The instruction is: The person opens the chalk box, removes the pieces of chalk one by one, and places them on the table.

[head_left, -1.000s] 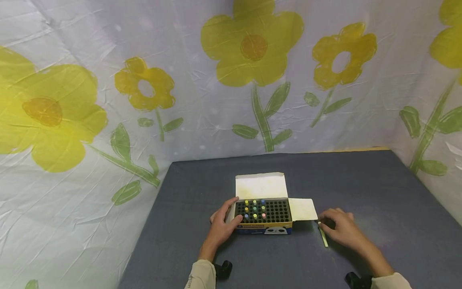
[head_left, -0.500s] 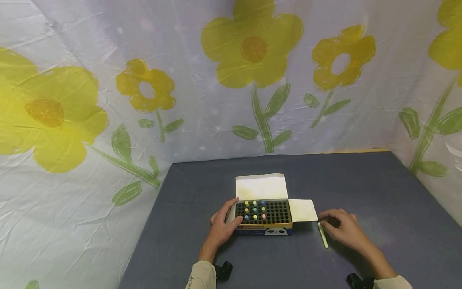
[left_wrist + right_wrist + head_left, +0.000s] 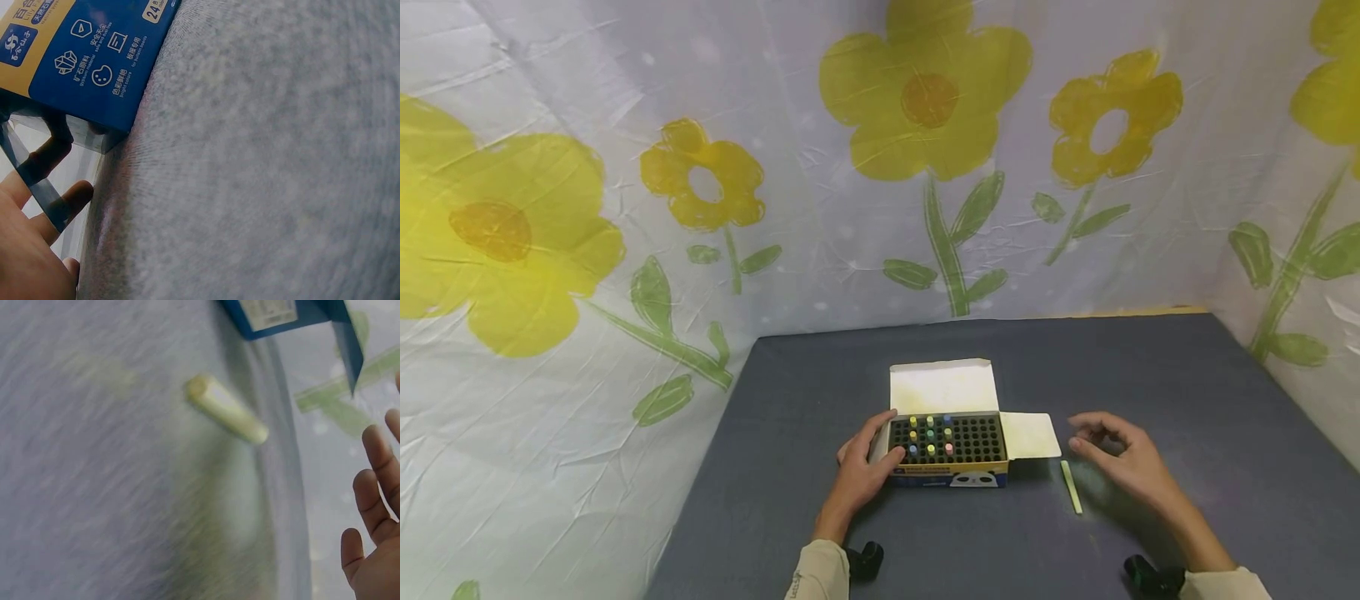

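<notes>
An open chalk box point(image 3: 951, 476), blue and yellow with a panda on its front, stands on the table. Its black holder point(image 3: 981, 439) has rows of round holes, with several coloured chalks point(image 3: 930, 435) upright in the left part. My left hand point(image 3: 859, 471) holds the box's left end, thumb at the front corner and forefinger at the back. In the left wrist view its fingers point(image 3: 78, 195) are behind the side flap. A pale yellow-green chalk stick point(image 3: 1071, 487) lies right of the box. Just above and right of it hovers my right hand point(image 3: 1123, 458), fingers loosely bent, holding nothing.
The box's white lid point(image 3: 942, 387) is raised at the back, and a side flap point(image 3: 1030, 436) sticks out to the right. A dark grey cloth point(image 3: 760, 467) covers the table. Around it hangs a flower-printed curtain point(image 3: 820, 275).
My right hand has lifted off the chalk stick and moved slightly up and right, its fingers parting. The chalk stays on the table. The left hand and box have not moved.
</notes>
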Available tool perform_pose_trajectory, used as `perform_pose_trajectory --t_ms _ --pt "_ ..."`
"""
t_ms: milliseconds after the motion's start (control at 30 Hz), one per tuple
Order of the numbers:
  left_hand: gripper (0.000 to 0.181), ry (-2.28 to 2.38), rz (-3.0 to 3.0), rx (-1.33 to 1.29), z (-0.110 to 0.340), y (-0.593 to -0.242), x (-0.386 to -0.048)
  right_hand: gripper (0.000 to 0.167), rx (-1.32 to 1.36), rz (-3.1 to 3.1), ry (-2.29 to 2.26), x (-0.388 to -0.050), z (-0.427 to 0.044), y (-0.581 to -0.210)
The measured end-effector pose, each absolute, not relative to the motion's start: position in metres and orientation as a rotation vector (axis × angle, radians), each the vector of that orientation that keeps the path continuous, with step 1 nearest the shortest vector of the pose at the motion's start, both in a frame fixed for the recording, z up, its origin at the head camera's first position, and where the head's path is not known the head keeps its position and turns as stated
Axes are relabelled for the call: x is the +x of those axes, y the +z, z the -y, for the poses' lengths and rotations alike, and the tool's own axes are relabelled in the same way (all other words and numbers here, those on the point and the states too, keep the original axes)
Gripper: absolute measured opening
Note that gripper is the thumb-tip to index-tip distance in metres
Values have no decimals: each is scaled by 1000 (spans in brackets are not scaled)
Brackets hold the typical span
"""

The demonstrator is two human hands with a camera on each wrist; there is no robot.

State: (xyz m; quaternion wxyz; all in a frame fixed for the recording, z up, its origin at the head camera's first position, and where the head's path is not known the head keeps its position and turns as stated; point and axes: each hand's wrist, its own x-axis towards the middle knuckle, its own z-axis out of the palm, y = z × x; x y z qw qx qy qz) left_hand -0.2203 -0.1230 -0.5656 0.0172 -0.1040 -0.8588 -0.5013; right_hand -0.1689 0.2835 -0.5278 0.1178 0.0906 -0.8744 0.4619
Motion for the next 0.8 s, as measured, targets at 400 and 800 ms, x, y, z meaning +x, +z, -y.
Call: perform_pose_trajectory --t_ms 400,800 --pt "56 -1559 2678 -302 123 -567 -221 33 325 2533 1358 -178 -254 -501" --pt "57 -1568 2665 -330 123 -567 -221 28 505 2503 1411 -191 -208 -498"
